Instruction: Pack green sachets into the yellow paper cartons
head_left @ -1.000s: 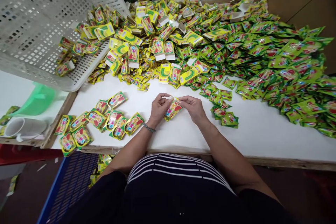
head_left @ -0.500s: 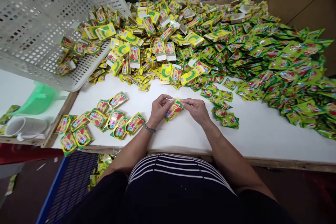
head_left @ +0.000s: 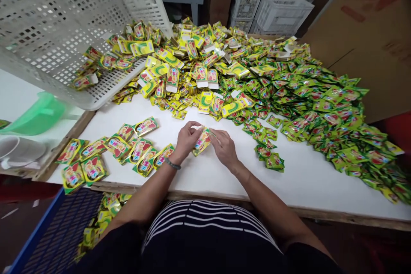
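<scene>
Between my two hands, just above the white tabletop [head_left: 192,175], is a small yellow-green candy box [head_left: 202,142] with a printed front. My left hand [head_left: 186,139] is closed on its left side, thumb near the top end. My right hand [head_left: 224,146] pinches the upper right edge with bent fingers. Whether the top flap is closed, I cannot tell. Left of my left wrist lie several filled-looking boxes [head_left: 139,150] of the same print. To the right of my right hand sit a few loose green sachets [head_left: 274,161].
A big heap of green sachets [head_left: 324,107] covers the right and back. Yellow boxes [head_left: 205,102] pile up behind my hands. A tilted white crate [head_left: 96,102] stands at left, near a green scoop [head_left: 41,115] and white mug [head_left: 24,150]. A blue crate [head_left: 48,222] sits below the edge.
My hands and the box have shifted slightly left and lower in view as the camera turned. My right fingers now lie more over the box's upper edge.
</scene>
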Action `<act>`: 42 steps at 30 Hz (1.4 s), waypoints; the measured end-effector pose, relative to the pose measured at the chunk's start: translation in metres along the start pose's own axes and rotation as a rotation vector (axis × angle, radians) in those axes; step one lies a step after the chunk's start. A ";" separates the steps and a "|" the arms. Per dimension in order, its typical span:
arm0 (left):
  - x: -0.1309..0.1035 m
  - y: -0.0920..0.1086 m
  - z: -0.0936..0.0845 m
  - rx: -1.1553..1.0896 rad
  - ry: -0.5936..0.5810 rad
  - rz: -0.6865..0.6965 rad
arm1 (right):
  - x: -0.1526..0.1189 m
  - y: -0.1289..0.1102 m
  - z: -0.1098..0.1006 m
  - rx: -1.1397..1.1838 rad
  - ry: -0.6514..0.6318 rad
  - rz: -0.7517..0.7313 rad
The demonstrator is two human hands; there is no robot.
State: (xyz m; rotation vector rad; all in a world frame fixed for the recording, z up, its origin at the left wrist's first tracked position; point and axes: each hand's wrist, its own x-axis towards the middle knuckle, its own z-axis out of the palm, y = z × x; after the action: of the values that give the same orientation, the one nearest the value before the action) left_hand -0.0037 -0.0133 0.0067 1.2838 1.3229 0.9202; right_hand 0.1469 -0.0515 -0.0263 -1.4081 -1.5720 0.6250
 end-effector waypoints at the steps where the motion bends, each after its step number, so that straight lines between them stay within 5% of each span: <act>1: -0.001 0.001 -0.010 0.193 -0.033 0.023 | 0.010 0.004 -0.003 -0.074 0.037 -0.022; 6: -0.016 -0.001 -0.068 0.834 -0.110 0.057 | 0.087 0.035 -0.040 -0.362 0.383 0.244; 10: -0.027 -0.003 -0.113 1.011 0.066 -0.070 | 0.124 0.052 -0.061 -0.345 0.304 0.422; 13: -0.029 -0.002 -0.127 1.142 0.237 -0.097 | 0.112 0.045 -0.053 -0.261 0.296 0.377; 16: -0.024 -0.004 -0.105 1.198 0.333 0.144 | 0.074 0.019 -0.027 -0.194 0.322 0.217; 20: -0.008 -0.011 -0.044 1.000 -0.002 0.492 | 0.036 -0.020 0.008 0.022 0.083 0.133; 23: 0.004 -0.015 -0.017 0.854 -0.140 0.414 | 0.044 -0.020 0.007 0.134 -0.005 0.129; 27: 0.016 -0.020 -0.022 0.580 -0.124 0.170 | 0.082 0.023 -0.029 -0.312 0.081 0.073; 32: 0.020 -0.034 -0.032 0.301 -0.049 0.007 | 0.084 0.069 -0.039 -0.662 -0.247 0.012; 38: 0.020 -0.042 -0.028 0.140 -0.153 0.053 | 0.057 0.040 -0.020 -0.305 -0.063 0.113; 42: 0.019 -0.040 -0.032 -0.026 -0.258 -0.017 | 0.062 0.020 -0.014 0.100 -0.185 0.157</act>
State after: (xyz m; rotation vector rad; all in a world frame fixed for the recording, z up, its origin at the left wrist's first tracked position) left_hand -0.0409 0.0044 -0.0299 1.3201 1.1151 0.7305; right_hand 0.1723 0.0098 -0.0187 -1.4410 -1.5579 0.9387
